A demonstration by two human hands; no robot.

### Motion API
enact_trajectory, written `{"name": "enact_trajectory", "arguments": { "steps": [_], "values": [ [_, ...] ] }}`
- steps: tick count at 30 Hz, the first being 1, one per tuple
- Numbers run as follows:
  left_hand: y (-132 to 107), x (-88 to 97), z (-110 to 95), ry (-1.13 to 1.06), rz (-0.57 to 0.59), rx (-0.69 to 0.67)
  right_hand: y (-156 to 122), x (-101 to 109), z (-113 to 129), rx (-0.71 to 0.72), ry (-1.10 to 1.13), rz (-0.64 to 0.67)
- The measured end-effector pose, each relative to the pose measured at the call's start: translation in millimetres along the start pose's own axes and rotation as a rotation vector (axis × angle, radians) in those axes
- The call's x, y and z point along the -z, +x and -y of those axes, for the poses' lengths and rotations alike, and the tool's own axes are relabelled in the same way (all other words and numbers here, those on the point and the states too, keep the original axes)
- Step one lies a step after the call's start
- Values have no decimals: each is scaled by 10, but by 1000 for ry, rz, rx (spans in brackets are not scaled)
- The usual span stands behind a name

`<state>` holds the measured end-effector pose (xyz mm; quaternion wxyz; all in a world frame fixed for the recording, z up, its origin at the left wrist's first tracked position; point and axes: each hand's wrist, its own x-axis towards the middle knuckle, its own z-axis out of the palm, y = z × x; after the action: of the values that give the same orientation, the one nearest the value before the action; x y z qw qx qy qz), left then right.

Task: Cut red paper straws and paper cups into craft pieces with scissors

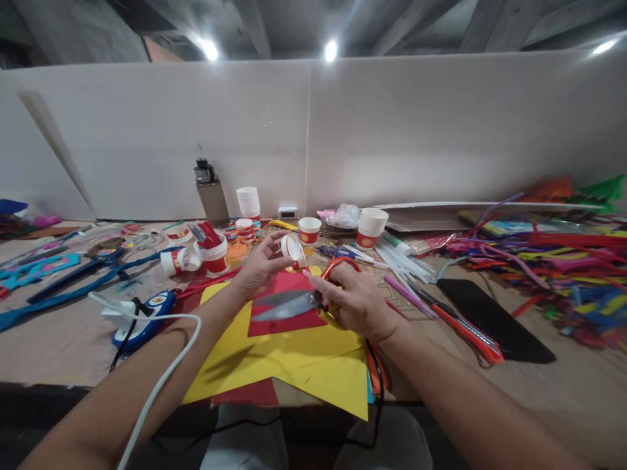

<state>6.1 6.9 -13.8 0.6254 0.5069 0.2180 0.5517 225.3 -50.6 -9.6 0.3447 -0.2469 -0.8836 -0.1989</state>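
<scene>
My left hand point(264, 262) pinches a small white-and-red paper cup point(292, 250), tilted on its side above the table. Close beside it, my right hand point(355, 297) is closed round the orange and yellow handles of a pair of scissors point(289, 307). The blades point left and stand a little apart, blurred. My right fingertips reach the cup's lower edge; whether they also grip it I cannot tell. Below the hands lies a red paper sheet point(274, 325) on top of larger yellow paper point(294, 365).
Behind stand paper cup stacks point(373, 225), a single cup point(309, 230) and a bottle point(213, 196). To the right lie a red cutter knife point(467, 333), a black phone point(494, 320) and colourful strips point(553, 261). A blue power strip point(147, 320) with a white cable sits left.
</scene>
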Motion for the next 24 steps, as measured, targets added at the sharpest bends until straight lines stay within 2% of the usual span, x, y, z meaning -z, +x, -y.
{"name": "enact_trajectory", "arguments": {
  "steps": [6, 10, 16, 21, 24],
  "values": [
    [-2, -13, -6, -217, 48, 111, 44, 78, 16, -286, 282, -20],
    [-38, -97, -42, -273, 77, 127, 49, 79, -12, -418, 321, -80],
    [-78, -162, -2, -21, 88, -93, 47, -9, -96, -712, 423, -161],
    [-64, -164, 49, 320, 146, -311, 30, -30, -147, -761, 497, -170],
    [-63, -168, 53, 407, 130, -361, 11, -30, -156, -740, 467, -148]
  ]
}}
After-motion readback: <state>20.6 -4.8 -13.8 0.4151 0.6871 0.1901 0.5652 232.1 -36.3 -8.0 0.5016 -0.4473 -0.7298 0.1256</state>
